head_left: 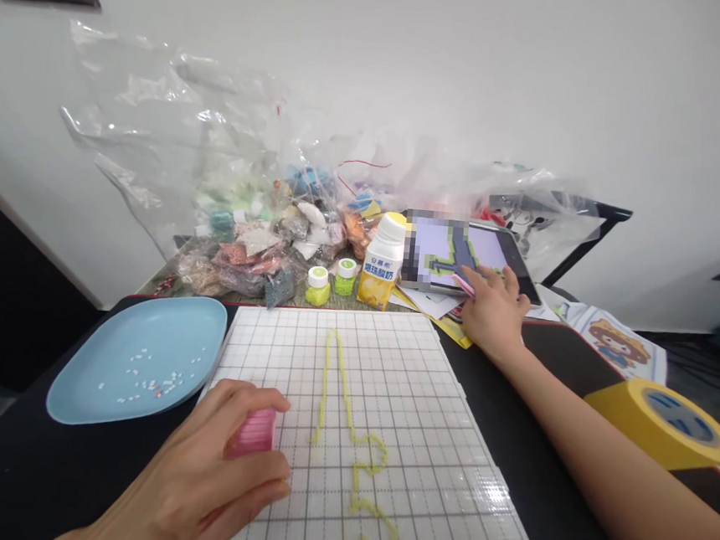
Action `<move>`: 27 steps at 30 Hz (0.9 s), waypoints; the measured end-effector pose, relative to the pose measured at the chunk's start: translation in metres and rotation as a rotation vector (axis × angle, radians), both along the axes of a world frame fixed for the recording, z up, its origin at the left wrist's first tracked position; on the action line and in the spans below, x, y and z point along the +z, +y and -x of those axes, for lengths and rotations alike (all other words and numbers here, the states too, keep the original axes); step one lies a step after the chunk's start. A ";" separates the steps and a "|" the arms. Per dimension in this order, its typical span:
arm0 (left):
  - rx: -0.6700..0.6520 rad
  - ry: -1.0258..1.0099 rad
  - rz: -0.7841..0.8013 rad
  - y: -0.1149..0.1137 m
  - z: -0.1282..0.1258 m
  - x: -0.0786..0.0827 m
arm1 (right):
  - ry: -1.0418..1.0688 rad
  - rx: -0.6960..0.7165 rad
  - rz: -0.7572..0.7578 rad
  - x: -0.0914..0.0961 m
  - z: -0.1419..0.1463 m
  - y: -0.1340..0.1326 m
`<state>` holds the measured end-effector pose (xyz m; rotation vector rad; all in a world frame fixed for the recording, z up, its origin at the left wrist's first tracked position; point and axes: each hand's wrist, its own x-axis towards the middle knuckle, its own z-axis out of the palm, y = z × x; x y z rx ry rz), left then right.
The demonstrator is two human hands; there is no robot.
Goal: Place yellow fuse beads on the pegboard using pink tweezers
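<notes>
My left hand [209, 475] is closed around a small pink box [252, 433] and rests on the near left of a white gridded pegboard [420, 443]. A line of yellow-green beads [347, 420] runs down the board's middle. My right hand [492, 311] reaches to the far right and touches the screen of a tablet [462, 254] showing a pixel pattern. A thin pink tool [463, 285] lies under its fingers, which are curled on the screen.
A light blue tray [138, 360] with several tiny white beads lies left of the board. Behind stand a white and yellow bottle [382, 262], two small green-bead jars [330, 282] and plastic bags of beads [242, 243]. A yellow tape roll [662, 418] sits right.
</notes>
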<state>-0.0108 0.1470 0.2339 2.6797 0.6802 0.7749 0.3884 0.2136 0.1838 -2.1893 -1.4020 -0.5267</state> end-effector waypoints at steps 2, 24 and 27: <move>0.001 -0.001 0.003 0.000 0.000 0.000 | 0.007 -0.010 0.016 0.000 0.000 0.000; 0.006 -0.008 -0.020 0.001 0.000 0.001 | 0.038 0.051 -0.167 0.001 0.000 -0.004; 0.008 -0.014 -0.030 0.001 0.000 0.002 | 0.037 0.129 -0.267 0.005 0.001 -0.007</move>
